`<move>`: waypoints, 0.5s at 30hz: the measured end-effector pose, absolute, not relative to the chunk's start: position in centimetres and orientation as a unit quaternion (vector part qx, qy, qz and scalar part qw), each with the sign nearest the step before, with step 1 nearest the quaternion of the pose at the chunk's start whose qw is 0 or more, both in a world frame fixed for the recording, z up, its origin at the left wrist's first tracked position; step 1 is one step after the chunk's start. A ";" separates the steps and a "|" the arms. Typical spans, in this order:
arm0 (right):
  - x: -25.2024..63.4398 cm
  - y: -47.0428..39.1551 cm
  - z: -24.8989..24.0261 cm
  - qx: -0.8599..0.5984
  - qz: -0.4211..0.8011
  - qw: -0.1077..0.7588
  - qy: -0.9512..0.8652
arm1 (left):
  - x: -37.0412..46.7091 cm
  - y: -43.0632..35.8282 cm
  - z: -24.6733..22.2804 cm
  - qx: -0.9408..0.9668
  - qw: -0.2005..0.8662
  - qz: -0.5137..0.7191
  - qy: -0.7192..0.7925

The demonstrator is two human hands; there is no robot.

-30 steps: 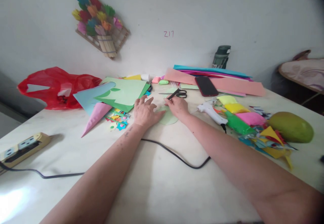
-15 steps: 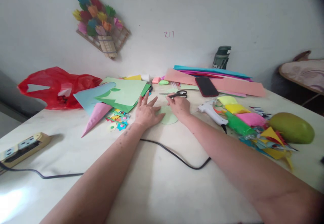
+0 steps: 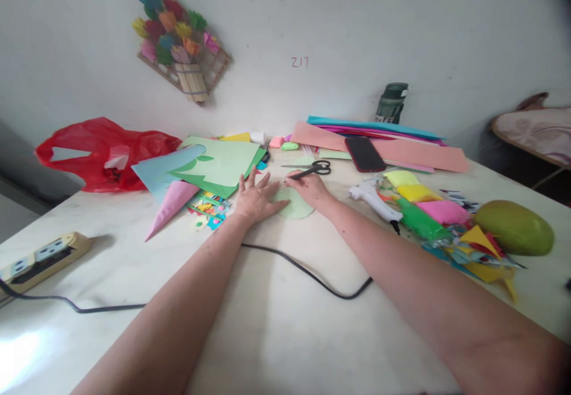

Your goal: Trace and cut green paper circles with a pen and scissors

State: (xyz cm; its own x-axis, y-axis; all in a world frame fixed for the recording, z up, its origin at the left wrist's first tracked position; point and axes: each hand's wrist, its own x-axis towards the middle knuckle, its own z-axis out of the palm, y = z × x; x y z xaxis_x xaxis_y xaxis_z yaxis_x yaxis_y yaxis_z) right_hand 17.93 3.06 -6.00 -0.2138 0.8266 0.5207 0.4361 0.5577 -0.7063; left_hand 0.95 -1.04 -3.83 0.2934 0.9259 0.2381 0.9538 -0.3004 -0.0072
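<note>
A pale green paper circle (image 3: 297, 206) lies flat on the white table (image 3: 285, 323) in front of me. My left hand (image 3: 260, 200) rests on its left side with the fingers spread. A black pen (image 3: 303, 174) is pinched in my right hand (image 3: 310, 191), its tip at the upper part of the circle. Just beyond that hand lie scissors (image 3: 319, 167) with black handles, partly hidden by the pen. Left of my left hand are small coloured paper scraps (image 3: 212, 209) and a pink paper cone (image 3: 172, 207).
Green paper sheets (image 3: 223, 160) and a red plastic bag (image 3: 104, 151) sit at the left. A phone (image 3: 364, 153) rests on coloured paper. To the right are a white glue gun (image 3: 377, 201), clay packets (image 3: 419, 193) and a green fruit (image 3: 513, 226). A black cord (image 3: 307, 273) crosses the table.
My right hand has moved slightly left and nearer with the pen, showing more of the scissors. My left hand has shifted a little, still spread on the paper.
</note>
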 end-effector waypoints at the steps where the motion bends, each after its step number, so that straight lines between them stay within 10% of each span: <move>1: 18.0 3.2 -6.0 -0.441 0.208 0.477 -0.732 | 1.0 -1.1 -3.8 -0.805 0.063 -0.085 -0.584; 15: 17.4 3.2 -4.7 -0.534 0.254 0.427 -0.684 | 1.4 -0.7 -3.5 -0.784 0.030 -0.036 -0.620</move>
State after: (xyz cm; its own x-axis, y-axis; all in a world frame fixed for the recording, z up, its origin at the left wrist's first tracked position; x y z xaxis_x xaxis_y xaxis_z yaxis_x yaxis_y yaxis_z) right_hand 17.43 3.21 -4.71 -0.0647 0.9475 0.3131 0.5125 0.3008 -0.8043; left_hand 1.37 -0.71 -3.53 0.2297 0.9688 0.0929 0.9731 -0.2305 -0.0023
